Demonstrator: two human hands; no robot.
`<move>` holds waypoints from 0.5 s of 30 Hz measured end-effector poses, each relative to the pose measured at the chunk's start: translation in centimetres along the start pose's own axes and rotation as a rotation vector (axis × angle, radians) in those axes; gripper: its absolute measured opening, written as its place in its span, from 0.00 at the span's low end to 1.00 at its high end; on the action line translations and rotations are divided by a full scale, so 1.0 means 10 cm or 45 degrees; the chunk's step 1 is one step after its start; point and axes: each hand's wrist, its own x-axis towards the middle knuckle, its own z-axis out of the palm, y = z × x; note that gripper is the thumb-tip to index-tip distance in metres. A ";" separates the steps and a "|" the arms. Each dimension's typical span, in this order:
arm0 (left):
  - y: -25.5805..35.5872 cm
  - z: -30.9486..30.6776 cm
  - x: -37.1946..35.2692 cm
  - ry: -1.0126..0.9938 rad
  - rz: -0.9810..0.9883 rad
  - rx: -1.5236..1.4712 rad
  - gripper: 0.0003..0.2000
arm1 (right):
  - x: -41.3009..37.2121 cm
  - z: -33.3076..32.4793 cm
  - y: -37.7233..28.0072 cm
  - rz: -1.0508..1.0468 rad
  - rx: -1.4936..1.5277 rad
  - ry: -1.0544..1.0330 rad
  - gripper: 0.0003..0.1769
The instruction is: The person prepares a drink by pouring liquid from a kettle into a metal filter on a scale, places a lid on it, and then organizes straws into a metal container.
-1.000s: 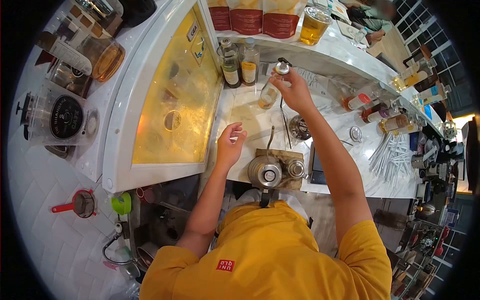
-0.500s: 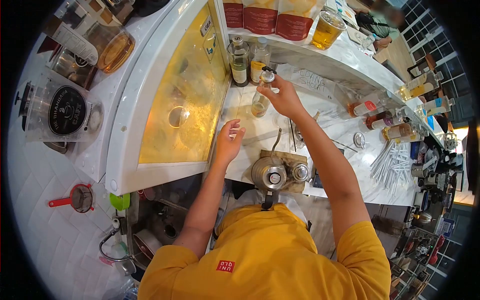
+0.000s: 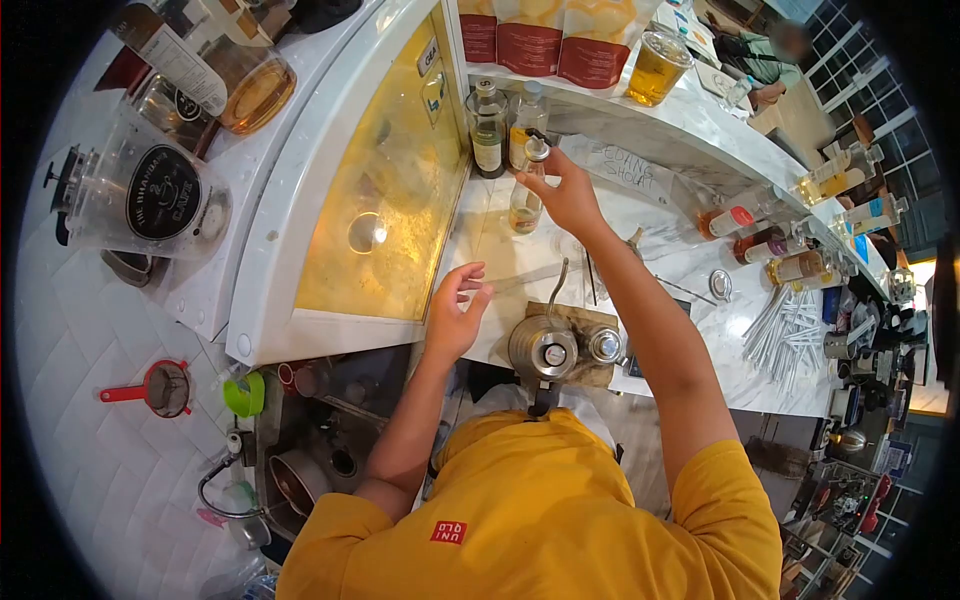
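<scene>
My right hand (image 3: 570,192) has its fingers closed round the neck of a small clear glass bottle (image 3: 524,213) with a dark spout on top. The bottle is upright over the marble counter, with a little pale liquid low inside. Right behind it are a dark bottle with a pale label (image 3: 488,135) and a clear bottle with a yellow label (image 3: 525,115). Nothing is in my left hand (image 3: 460,308), its fingers loosely curled and apart, beside the yellow-lit glass panel (image 3: 375,200). A gooseneck kettle (image 3: 530,345) sits below, between my arms.
A small metal lidded vessel (image 3: 604,346) adjoins the kettle. White straws (image 3: 785,335) and several bottles (image 3: 790,265) occupy the right side. A cup of amber drink (image 3: 658,70) stands on the raised ledge. The sink (image 3: 345,435) is at lower left. A person (image 3: 770,60) sits beyond.
My left hand has come slightly down, nearer my body. My right hand keeps its hold on the small glass bottle in about the same place. The whole view has shifted a little.
</scene>
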 end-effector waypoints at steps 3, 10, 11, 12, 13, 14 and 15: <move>0.10 -0.08 -0.14 -0.005 0.048 0.005 0.21 | 0.04 0.03 0.09 -0.016 -0.042 -0.013 0.40; 0.60 -0.28 -0.45 -0.041 0.169 0.018 0.21 | -0.29 -0.23 -0.24 0.001 0.064 0.038 0.49; 0.68 -0.32 -0.49 -0.040 0.204 0.036 0.21 | -0.37 -0.27 -0.29 0.014 0.089 0.083 0.48; 0.75 -0.37 -0.53 -0.036 0.239 0.053 0.21 | -0.45 -0.32 -0.35 0.028 0.115 0.127 0.47; 0.82 -0.42 -0.57 -0.038 0.252 0.065 0.21 | -0.52 -0.38 -0.46 0.007 0.144 0.174 0.46; 0.89 -0.48 -0.61 -0.036 0.266 0.078 0.21 | -0.59 -0.44 -0.57 -0.017 0.173 0.218 0.44; 0.92 -0.52 -0.65 -0.030 0.279 0.090 0.21 | -0.63 -0.49 -0.69 -0.042 0.204 0.259 0.43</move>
